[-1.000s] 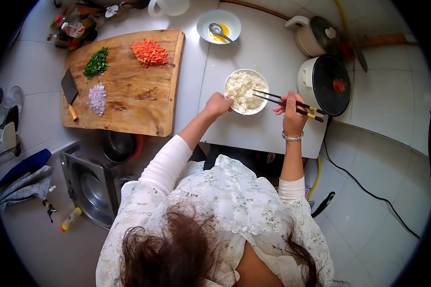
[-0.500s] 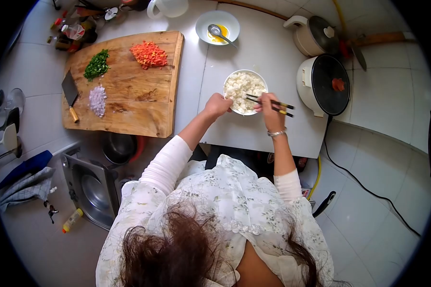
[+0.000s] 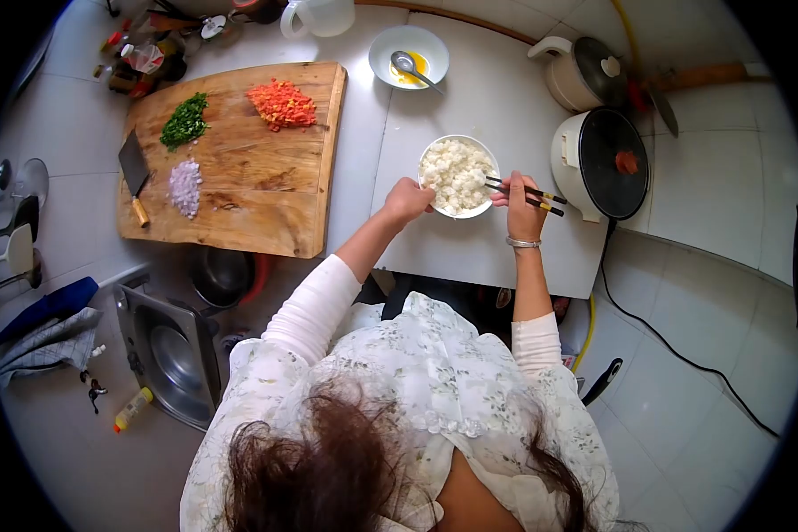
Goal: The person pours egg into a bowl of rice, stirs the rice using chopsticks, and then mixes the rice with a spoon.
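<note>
A white bowl (image 3: 470, 214) full of rice (image 3: 455, 174) stands on the white counter (image 3: 399, 232). My left hand (image 3: 408, 201) grips the bowl's left rim, thumb on top. On the other side my right hand (image 3: 519, 208) is closed round black chopsticks (image 3: 541, 197), whose tips touch the right part of the rice. Behind this bowl is a pale bowl (image 3: 378, 55) with yellow liquid and a spoon (image 3: 408, 66) in it.
The wooden board (image 3: 266, 204) on the left bears chopped greens (image 3: 184, 121), orange-red bits (image 3: 281, 105), pale purple bits (image 3: 184, 187) and a cleaver (image 3: 134, 166). At the right stand a lidded cooker (image 3: 618, 163) and a smaller pot (image 3: 585, 74). Bottles (image 3: 142, 60) crowd the back left.
My right hand moved left with the chopsticks toward the rice, then slightly back to the right. My left hand still holds the bowl. The whole view has shifted a little.
</note>
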The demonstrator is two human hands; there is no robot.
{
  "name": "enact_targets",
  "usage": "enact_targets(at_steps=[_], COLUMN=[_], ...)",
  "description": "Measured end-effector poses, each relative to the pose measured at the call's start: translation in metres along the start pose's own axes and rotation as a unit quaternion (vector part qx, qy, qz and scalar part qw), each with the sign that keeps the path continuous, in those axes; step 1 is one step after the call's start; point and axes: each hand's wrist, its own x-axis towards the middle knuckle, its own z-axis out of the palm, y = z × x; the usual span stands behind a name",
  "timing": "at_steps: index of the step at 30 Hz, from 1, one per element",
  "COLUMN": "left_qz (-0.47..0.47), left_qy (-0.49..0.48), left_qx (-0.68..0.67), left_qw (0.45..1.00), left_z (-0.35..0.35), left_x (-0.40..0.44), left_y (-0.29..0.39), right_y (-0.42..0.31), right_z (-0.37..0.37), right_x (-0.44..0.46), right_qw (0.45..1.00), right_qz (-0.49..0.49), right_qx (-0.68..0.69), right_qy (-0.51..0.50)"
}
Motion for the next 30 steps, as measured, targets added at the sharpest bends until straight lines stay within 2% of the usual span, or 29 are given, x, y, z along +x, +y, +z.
enact_targets(at_steps=[4,7,8,12,13,15,18,21,22,25,27,30], left_qz=[-0.005,0.001,-0.002,-0.008,-0.006,-0.01,-0.016,-0.017,-0.019,-0.012,-0.011,-0.014], left_qy=[-0.024,-0.025,-0.025,-0.028,-0.026,-0.022,-0.027,-0.022,-0.019,-0.023,-0.019,-0.019], left_qx=[-0.019,-0.014,-0.019,-0.031,-0.034,-0.028,-0.008,-0.008,-0.013,-0.029,-0.016,-0.013], left_qw=[1.0,1.0,0.999,0.999,0.999,0.999,0.999,1.0,1.0,0.999,1.0,1.0], left_z=[-0.002,-0.003,-0.002,-0.002,-0.004,-0.003,-0.002,-0.003,-0.003,-0.002,-0.001,0.0], left_x=[-0.008,-0.008,-0.009,-0.015,-0.014,-0.011,-0.008,-0.01,-0.013,-0.009,-0.004,-0.004], left_y=[0.008,0.008,0.008,0.01,0.011,0.01,0.007,0.012,0.013,0.007,0.003,0.003], right_y=[-0.029,-0.036,-0.03,0.007,-0.005,-0.028,-0.05,-0.023,-0.015,-0.02,-0.039,-0.056], right_z=[-0.006,0.003,0.01,0.016,0.014,0.006,0.005,0.023,0.026,0.014,-0.002,-0.029], right_x=[-0.011,-0.016,-0.014,0.002,0.002,-0.005,-0.016,-0.013,-0.012,-0.014,-0.025,-0.03], right_qw=[0.998,0.997,0.998,0.995,0.996,0.994,0.996,0.991,0.992,0.988,0.992,0.996], right_qz=[-0.043,-0.035,-0.01,-0.01,0.0,-0.042,-0.051,-0.009,-0.002,-0.068,-0.089,-0.073], right_qx=[0.045,0.052,0.024,-0.001,-0.035,-0.086,0.006,-0.005,-0.018,-0.086,-0.012,-0.009], right_qy=[-0.006,-0.048,-0.063,-0.096,-0.078,-0.059,-0.076,-0.134,-0.124,-0.106,-0.085,-0.056])
